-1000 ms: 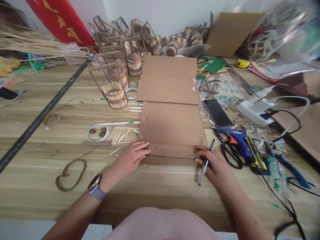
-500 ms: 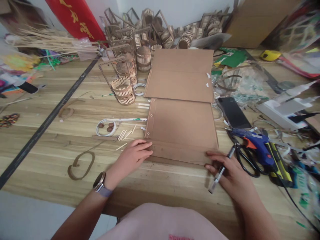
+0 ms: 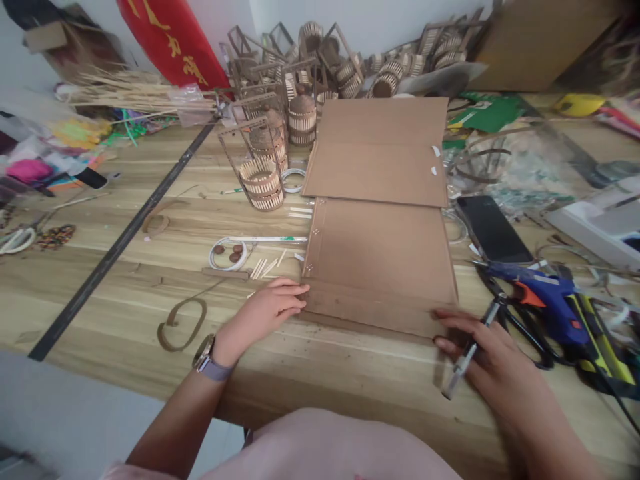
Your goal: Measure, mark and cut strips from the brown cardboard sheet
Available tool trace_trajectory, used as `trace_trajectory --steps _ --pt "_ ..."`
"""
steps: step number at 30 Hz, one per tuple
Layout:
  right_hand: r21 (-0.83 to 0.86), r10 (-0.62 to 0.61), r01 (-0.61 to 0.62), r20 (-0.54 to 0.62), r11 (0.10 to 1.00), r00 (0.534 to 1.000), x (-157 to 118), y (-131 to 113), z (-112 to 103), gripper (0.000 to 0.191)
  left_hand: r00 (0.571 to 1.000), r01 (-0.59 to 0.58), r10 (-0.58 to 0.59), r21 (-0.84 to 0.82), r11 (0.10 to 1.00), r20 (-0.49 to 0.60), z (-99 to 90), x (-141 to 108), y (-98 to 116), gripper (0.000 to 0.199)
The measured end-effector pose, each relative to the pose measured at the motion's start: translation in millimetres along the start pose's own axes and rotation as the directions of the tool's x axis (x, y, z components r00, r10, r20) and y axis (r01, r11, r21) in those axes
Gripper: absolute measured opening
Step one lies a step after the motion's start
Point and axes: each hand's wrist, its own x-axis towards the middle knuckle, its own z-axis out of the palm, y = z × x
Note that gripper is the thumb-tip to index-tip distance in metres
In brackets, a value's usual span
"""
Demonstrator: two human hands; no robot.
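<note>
A flat brown cardboard piece (image 3: pixel 380 253) lies in front of me, creased along its near side. My left hand (image 3: pixel 273 312) rests at its near left corner, fingers stretched out and touching the edge. At the near right corner is my right hand (image 3: pixel 493 353), thumb and fingertips by the cardboard edge. A clear-barrelled pen (image 3: pixel 466 363) with a dark cap is held slanting across those fingers. A second folded cardboard panel (image 3: pixel 380 150) adjoins the first on its far side.
Small bamboo baskets (image 3: pixel 263 183) with tall handles stand behind, several more piled at the wall. Thin sticks (image 3: pixel 265 268) and a white ring (image 3: pixel 227 255) around brown beads lie left. A phone (image 3: pixel 493 228), blue glue gun (image 3: pixel 540 293) and black-handled scissors (image 3: pixel 533 340) sit right.
The view has turned a little to the left, so everything appears shifted right. My left hand has slid slightly left along the cardboard edge. My right hand still holds the pen.
</note>
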Motion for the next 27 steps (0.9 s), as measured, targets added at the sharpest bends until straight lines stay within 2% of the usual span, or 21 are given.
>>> trace_trajectory --steps 8,14,27 --pt "0.011 0.001 -0.002 0.024 1.0 1.0 -2 0 -4 0.018 1.0 0.002 -0.003 0.015 1.0 0.029 0.9 -1 -1 0.023" --pt "0.012 0.082 -0.082 -0.028 0.997 0.996 3 -10 -5 0.016 1.0 -0.008 0.008 -0.011 1.0 0.001 3.8 -4 -5 0.026" --pt "0.055 0.106 -0.107 0.032 0.993 0.994 6 -16 -14 0.012 0.998 -0.059 0.058 0.024 0.998 0.039 1.1 -3 -9 0.031"
